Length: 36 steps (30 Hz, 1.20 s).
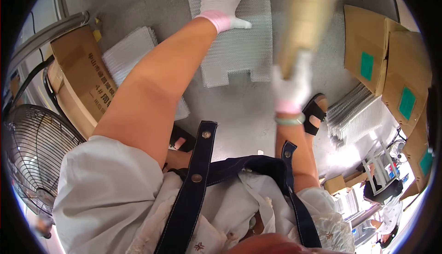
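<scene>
Mesh sheet [237, 47] is lying flat on the grey floor [239, 116], and we are pressing our left hand [221, 1] down on its upper part, gloved fingers spread wide and open, gripping nothing. Our right hand [291, 88], also in a white glove, is closing around the lower end of a tan wooden block [304, 21] and holding it raised above the sheet's right edge; the block is blurring, so we cannot tell how it is angled. The sheet has a notch cut into its bottom edge. We are judging the work as mid-way: one sheet is laid out and pinned down, the block is not touching it yet. A stack of similar sheets [131, 54] is sitting just left beside a cardboard box [80, 70], another stack [354, 116] is sitting at right near more boxes [391, 60]; which pile is done we cannot tell. A fan [34, 152] is standing at far left.
</scene>
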Available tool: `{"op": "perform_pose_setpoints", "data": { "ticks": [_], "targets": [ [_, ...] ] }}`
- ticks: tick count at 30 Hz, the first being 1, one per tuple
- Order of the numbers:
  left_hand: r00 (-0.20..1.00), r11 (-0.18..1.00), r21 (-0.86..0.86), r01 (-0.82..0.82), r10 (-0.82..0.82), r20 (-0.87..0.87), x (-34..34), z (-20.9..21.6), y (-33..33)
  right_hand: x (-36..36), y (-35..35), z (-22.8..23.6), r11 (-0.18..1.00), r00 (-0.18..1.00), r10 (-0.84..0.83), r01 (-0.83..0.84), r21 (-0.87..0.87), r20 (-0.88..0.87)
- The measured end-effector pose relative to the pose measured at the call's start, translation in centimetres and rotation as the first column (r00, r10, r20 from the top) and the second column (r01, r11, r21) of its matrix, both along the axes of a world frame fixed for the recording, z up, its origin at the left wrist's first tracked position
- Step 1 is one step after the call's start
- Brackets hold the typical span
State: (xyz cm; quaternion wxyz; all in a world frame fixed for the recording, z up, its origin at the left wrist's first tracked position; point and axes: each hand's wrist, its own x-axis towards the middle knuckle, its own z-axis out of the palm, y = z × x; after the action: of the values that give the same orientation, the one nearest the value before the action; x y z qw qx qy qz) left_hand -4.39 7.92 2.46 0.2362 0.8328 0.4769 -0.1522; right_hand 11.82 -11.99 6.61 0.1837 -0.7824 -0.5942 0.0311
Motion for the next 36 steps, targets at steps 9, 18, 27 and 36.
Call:
{"op": "perform_pose_setpoints", "data": {
  "ticks": [9,18,27,36],
  "targets": [
    [1.0,1.0,0.023,0.001,-0.001,-0.011,0.2,-0.7,-0.3,-0.3,-1.7,0.3,0.981,0.983,-0.149,0.132,-0.141,-0.112],
    [1.0,1.0,0.024,-0.007,0.007,0.007,0.0,-0.4,-0.6,0.2,-3.5,-1.2,0.988,0.997,-0.074,0.077,0.133,-0.03],
    [0.941,0.921,0.214,-0.325,0.338,-0.025,3.4,1.0,-3.8,3.9,-5.3,1.1,0.876,0.647,-0.438,0.465,-0.133,-0.624],
    [0.735,0.774,0.199,0.601,-0.633,0.244,2.9,-4.0,-5.0,8.2,-5.0,2.2,0.939,0.832,-0.331,0.243,-0.244,-0.445]
  ]
}}
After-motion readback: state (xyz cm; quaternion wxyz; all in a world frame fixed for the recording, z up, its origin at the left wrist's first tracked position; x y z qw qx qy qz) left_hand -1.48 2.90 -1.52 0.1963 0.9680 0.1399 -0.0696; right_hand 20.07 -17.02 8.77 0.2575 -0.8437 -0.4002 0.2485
